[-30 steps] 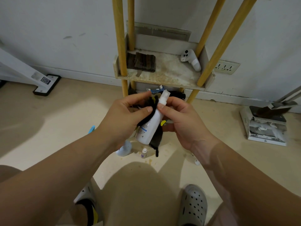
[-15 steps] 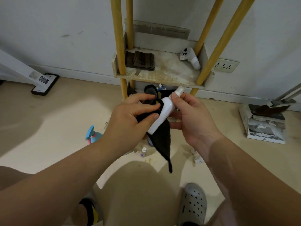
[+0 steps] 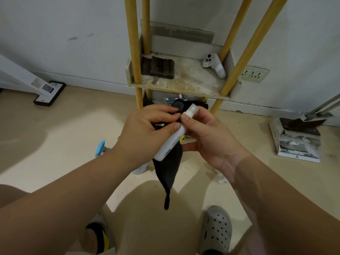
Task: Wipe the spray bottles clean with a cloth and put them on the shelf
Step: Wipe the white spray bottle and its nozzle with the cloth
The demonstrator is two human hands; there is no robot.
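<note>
My left hand (image 3: 147, 133) is gripping the cloth (image 3: 168, 172) against the bottle (image 3: 172, 143) (tilted, cap up), while my right hand (image 3: 207, 137) is pinching its neck.

The white spray bottle (image 3: 171, 142) carries rows of small dark print along its side, too fine to read. A QR code label (image 3: 48, 88) sits on the black base plate (image 3: 53, 98) on the floor at left; no words or numbers are legible.

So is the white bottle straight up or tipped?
Tipped: the bottle slants, cap up by the right hand, bottom lower, against the cloth.
</note>
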